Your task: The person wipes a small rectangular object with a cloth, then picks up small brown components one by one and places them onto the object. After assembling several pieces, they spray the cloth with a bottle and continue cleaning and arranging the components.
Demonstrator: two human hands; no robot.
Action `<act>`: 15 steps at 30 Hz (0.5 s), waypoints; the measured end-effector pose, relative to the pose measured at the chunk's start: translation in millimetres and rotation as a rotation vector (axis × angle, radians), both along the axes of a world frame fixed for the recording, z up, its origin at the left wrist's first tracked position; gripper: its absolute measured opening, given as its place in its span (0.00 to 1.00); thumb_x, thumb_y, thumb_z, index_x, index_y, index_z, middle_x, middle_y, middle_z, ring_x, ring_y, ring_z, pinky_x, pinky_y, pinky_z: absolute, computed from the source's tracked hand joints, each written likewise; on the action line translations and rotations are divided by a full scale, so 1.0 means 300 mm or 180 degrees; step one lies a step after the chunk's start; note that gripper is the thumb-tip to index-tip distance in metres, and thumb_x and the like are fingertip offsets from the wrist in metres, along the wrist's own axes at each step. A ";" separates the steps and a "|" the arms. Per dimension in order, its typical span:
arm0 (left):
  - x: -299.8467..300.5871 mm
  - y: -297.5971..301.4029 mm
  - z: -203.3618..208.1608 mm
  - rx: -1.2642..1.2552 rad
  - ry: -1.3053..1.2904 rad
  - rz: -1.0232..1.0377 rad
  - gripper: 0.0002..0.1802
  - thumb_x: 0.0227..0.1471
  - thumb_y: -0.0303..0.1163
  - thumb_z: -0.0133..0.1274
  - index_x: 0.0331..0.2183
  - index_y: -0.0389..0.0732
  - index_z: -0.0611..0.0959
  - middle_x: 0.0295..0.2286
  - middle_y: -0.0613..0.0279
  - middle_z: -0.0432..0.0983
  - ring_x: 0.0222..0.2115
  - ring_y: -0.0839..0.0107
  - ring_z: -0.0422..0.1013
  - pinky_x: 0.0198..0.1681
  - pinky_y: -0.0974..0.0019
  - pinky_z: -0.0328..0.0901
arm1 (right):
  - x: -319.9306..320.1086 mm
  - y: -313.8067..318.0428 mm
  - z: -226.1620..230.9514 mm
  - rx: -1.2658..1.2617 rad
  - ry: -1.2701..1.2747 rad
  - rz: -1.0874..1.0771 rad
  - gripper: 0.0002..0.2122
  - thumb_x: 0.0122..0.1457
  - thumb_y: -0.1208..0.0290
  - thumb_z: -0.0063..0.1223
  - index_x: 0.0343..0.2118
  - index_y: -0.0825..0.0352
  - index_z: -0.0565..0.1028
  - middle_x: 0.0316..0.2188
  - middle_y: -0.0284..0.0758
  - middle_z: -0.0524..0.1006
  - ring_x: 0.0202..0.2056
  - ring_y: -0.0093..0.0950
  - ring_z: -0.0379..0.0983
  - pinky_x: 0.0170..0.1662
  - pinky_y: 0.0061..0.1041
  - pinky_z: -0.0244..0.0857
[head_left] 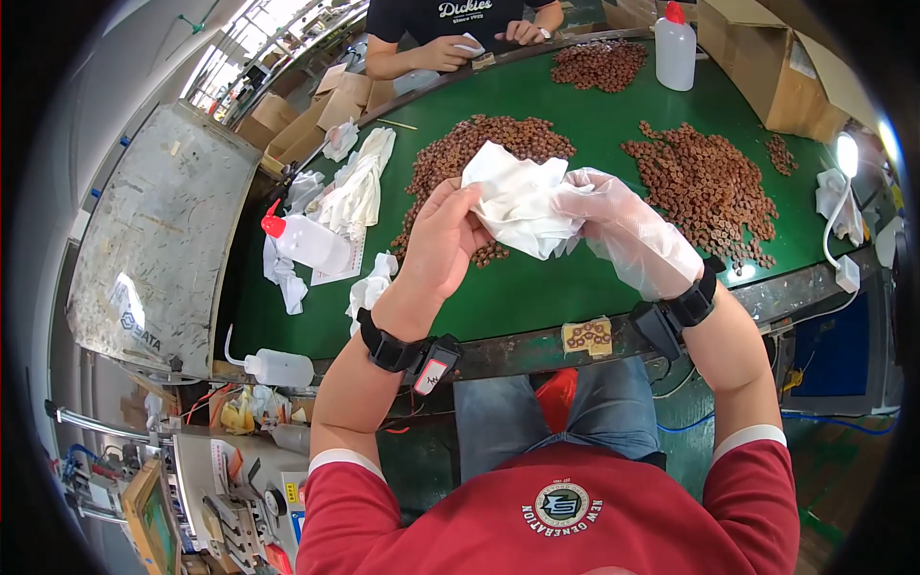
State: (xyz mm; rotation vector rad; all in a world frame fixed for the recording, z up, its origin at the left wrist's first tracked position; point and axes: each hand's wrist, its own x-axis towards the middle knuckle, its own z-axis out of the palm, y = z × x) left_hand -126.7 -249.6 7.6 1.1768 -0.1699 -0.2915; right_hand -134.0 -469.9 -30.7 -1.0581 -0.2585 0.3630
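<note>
A crumpled white cloth (522, 199) is stretched between my two hands above the green tabletop. My bare left hand (439, 238) pinches its left side between thumb and fingers. On its right side my right hand (628, 225), in a thin clear plastic glove, grips the cloth, its fingertips partly hidden in the folds. Behind and below the cloth spreads a pile of small round brown pieces (498, 134), partly covered by it. Another heap of brown pieces (704, 182) lies to the right of my gloved hand.
At left, a red-capped bottle (316, 244) lies near white rags (359, 187); a bent-spout bottle (280, 368) rests at the edge. Farther back stand an upright bottle (676, 57), a third brown heap (599, 65) and a cardboard box (767, 72). Opposite sits a co-worker (441, 24). A lamp (846, 158) stands right.
</note>
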 end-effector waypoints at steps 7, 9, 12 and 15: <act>-0.012 -0.012 -0.028 0.0924 -0.0419 -0.0742 0.18 0.57 0.27 0.52 0.49 0.34 0.72 0.42 0.60 0.75 0.41 0.73 0.73 0.46 0.67 0.67 | -0.038 0.009 0.058 0.0046 0.0113 -0.0105 0.10 0.57 0.68 0.56 0.38 0.67 0.71 0.33 0.31 0.75 0.36 0.22 0.74 0.41 0.21 0.67; -0.012 -0.026 -0.040 0.0898 -0.0315 -0.0451 0.18 0.56 0.26 0.53 0.49 0.34 0.73 0.41 0.61 0.76 0.41 0.74 0.73 0.45 0.68 0.67 | -0.027 0.005 0.045 0.0003 0.0003 -0.0038 0.09 0.57 0.68 0.56 0.36 0.66 0.71 0.33 0.32 0.75 0.36 0.22 0.73 0.41 0.21 0.66; 0.003 -0.024 -0.052 0.0819 -0.0364 -0.0113 0.18 0.55 0.26 0.54 0.48 0.34 0.74 0.40 0.61 0.76 0.40 0.74 0.73 0.44 0.69 0.67 | 0.003 0.000 0.012 0.0080 -0.0154 -0.0060 0.09 0.56 0.68 0.57 0.34 0.66 0.71 0.32 0.32 0.76 0.34 0.21 0.73 0.38 0.19 0.65; 0.036 0.001 -0.053 0.0690 -0.0578 0.0285 0.18 0.55 0.28 0.54 0.47 0.34 0.75 0.39 0.61 0.76 0.39 0.74 0.73 0.43 0.70 0.67 | 0.018 0.003 0.009 0.0281 -0.0372 -0.0162 0.08 0.55 0.69 0.58 0.32 0.68 0.72 0.29 0.32 0.77 0.30 0.19 0.73 0.33 0.16 0.64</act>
